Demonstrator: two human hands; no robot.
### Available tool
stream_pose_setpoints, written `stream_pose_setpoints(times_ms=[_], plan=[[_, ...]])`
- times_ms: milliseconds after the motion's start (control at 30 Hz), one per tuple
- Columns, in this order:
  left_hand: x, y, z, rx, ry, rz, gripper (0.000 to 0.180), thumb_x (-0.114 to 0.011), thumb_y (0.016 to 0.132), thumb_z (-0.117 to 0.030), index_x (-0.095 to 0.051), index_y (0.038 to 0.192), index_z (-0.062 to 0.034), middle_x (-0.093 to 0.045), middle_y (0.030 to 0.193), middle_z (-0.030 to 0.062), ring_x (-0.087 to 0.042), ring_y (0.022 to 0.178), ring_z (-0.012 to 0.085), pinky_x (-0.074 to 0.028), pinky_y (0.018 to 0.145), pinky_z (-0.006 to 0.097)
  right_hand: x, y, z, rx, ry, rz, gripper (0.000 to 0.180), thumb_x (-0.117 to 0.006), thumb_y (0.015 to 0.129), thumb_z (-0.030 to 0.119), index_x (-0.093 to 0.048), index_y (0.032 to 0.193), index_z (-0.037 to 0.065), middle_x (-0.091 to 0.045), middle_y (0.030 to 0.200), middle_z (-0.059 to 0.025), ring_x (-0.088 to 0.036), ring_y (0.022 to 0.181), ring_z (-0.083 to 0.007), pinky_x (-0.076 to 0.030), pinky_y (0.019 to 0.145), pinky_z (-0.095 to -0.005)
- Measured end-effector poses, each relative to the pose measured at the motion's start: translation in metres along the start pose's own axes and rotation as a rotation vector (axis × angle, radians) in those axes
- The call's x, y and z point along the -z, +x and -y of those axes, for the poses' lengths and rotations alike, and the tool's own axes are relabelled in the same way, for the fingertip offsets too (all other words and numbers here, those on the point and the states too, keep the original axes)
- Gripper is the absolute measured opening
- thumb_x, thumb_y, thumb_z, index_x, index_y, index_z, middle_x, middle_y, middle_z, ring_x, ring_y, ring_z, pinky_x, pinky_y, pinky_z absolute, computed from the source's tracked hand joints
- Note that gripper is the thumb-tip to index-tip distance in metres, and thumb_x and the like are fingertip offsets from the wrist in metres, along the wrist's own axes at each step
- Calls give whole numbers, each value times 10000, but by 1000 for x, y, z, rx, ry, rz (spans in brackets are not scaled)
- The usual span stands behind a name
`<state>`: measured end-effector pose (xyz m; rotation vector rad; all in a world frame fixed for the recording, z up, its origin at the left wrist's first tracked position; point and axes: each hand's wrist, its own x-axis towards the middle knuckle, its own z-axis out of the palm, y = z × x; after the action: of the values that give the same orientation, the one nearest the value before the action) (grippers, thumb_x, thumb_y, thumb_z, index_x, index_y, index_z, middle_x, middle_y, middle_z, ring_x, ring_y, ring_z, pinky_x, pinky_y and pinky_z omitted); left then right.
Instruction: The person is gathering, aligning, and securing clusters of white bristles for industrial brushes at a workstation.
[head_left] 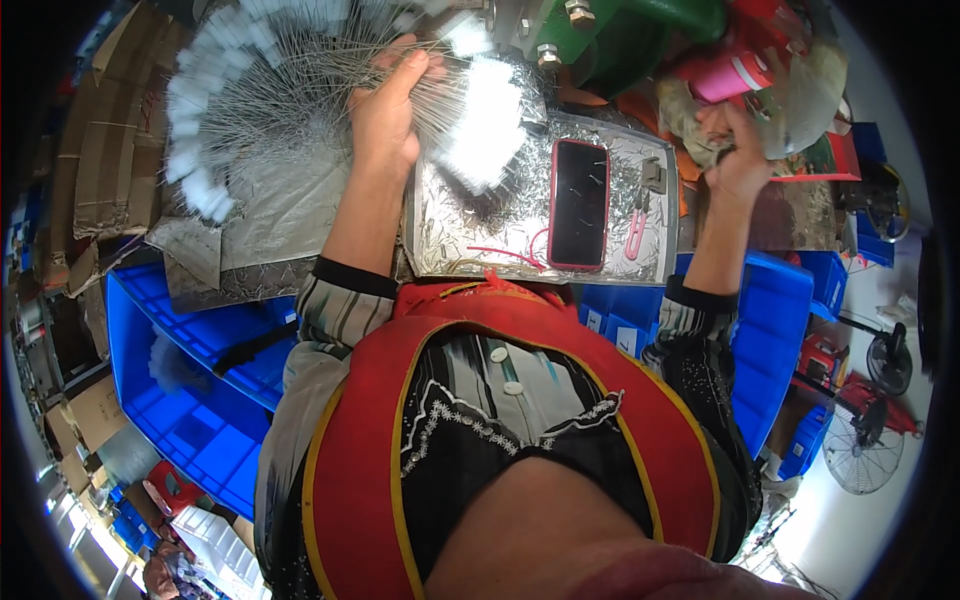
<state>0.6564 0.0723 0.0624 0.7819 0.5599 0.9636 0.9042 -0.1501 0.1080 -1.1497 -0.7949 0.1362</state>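
At the upper left, my left hand (384, 120) is closed round a bunch of thin wire stems with white tufted ends (485, 125). A wide fan of the same white-tipped wire stems (265, 125) lies beside it, spread over a grey sheet. My right hand (738, 160) is off to the upper right, its fingers curled at a crumpled, pale plastic bag (805, 110). What those fingers hold, if anything, is blurred and partly hidden. Just above them is a pink cylinder (728, 80), perhaps a spool.
Between my arms, a metal tray (440, 255) strewn with wire bits holds a red-cased phone (579, 205) and a pink-handled cutter (637, 225). A green machine (625, 45) with bolts stands behind. Blue bins (190, 420) flank me below the bench; cardboard boxes (120, 150) stand left.
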Motion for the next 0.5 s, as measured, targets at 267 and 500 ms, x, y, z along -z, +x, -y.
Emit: stream_pose_setpoints(times_ms=[267,500], plan=[[8,-1,4,31,-130,-47,313,-574,805,-33,-473,1092,37,-606,897,185,-602,780,247,-510,697,341,-18,14,52,-209,-194,-87,154,-512,765,35,-516,615,-4,-386,499,-63,-430,460,-189,-441,572,-352],[7,-2,7,-31,-133,-172,287,-571,802,-15,-478,1068,37,-601,908,199,-605,778,265,-525,640,347,-2,15,42,-220,-61,-1,146,-542,744,55,-613,696,-64,-539,548,-118,-553,521,-211,-450,540,-310]])
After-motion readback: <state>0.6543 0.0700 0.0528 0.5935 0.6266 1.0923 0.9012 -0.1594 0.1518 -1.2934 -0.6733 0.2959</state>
